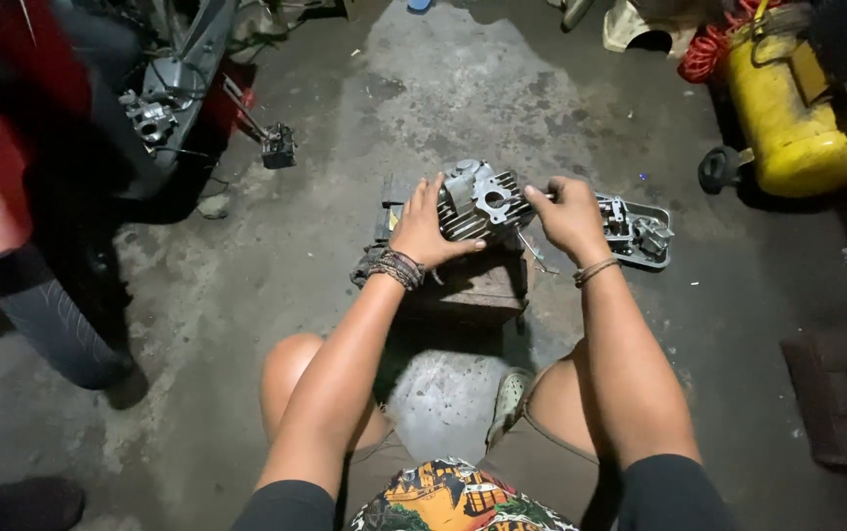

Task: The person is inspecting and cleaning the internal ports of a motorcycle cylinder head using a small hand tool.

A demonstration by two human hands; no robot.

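**Two hands on a metal engine part**

The left hand (pixel 423 228) lies flat on the grey engine part (pixel 477 202). The right hand (pixel 569 216) is curled shut around a thin tool (pixel 533 197) touching it. Bare floor (pixel 187 324) spreads left of the hands; a yellow tank (pixel 787 118) stands far right.
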